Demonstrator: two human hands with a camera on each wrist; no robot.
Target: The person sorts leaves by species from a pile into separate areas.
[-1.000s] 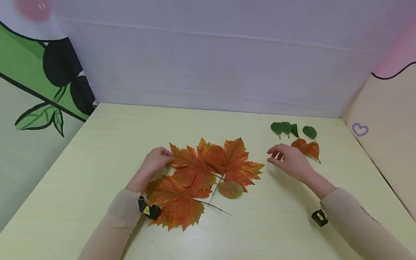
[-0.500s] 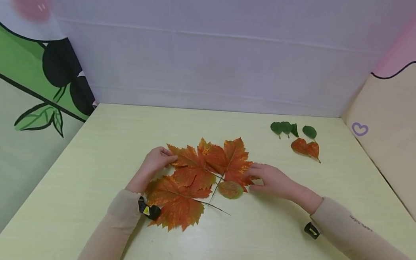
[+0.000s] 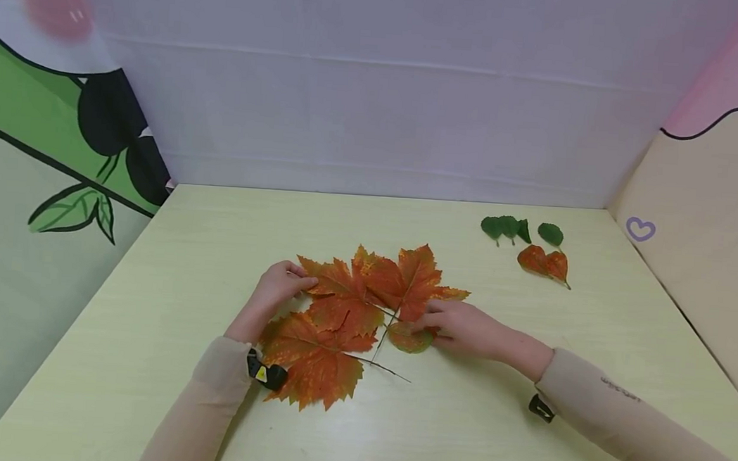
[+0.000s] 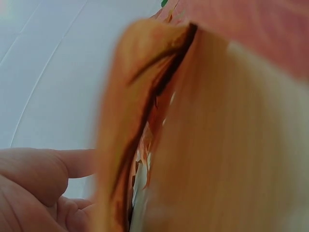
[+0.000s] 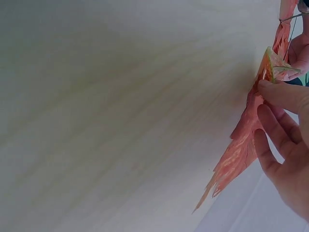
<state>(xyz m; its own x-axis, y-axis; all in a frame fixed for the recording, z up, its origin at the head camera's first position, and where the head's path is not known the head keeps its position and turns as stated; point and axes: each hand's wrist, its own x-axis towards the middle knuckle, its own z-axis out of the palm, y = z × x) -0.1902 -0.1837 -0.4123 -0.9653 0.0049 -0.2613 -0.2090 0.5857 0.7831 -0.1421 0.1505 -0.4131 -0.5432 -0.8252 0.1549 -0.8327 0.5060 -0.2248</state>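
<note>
In the head view, three large orange maple leaves lie in an overlapping cluster, with thin stems crossing at its right. My left hand (image 3: 279, 288) holds the edge of the upper-left maple leaf (image 3: 337, 285) between thumb and fingers. The lower-left maple leaf (image 3: 316, 368) lies just beside that wrist. My right hand (image 3: 464, 328) pinches the right end of a small oval green-orange leaf (image 3: 408, 339); its fingers overlap the right maple leaf (image 3: 413, 279). In the right wrist view, the thumb meets the oval leaf (image 5: 269, 63), which stands tilted. A blurred maple leaf (image 4: 118, 121) fills much of the left wrist view.
Several small green leaves (image 3: 509, 227) lie in a row at the back right of the pale wooden table (image 3: 217, 228). Two small orange leaves (image 3: 535, 260) sit just in front of them. A plain light cloth (image 3: 376, 118) stands behind the table; printed panels flank it.
My right hand has come left and toward me from near the small orange leaves to the oval leaf, and pinches it. My left hand has stayed at its maple leaf, barely moving.
</note>
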